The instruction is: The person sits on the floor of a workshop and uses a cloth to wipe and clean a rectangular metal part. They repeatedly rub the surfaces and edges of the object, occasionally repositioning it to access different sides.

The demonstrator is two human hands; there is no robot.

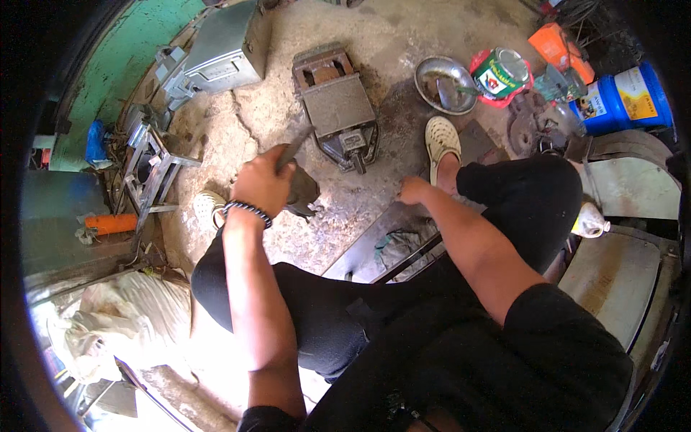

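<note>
My left hand (260,183), with a braided bracelet at its wrist, is closed around a dark grey flat strip (294,147). The strip juts up past my fingers toward the vise. A dark, rag-like piece (304,190) hangs beside that hand; whether it is joined to the strip I cannot tell. My right hand (413,190) has its fingers curled together above a grey metal panel (366,248) between my legs; what they hold, if anything, is hidden. Ahead on the floor lies a heavy metal machine vise (338,104), its screw end pointing toward me.
A metal bowl (461,70), a green can (507,66), an orange tool (553,54) and a blue bucket (606,108) stand at the far right. A grey metal box (227,50) sits far left, a metal frame (167,160) nearer. My clog (440,140) rests beside the vise.
</note>
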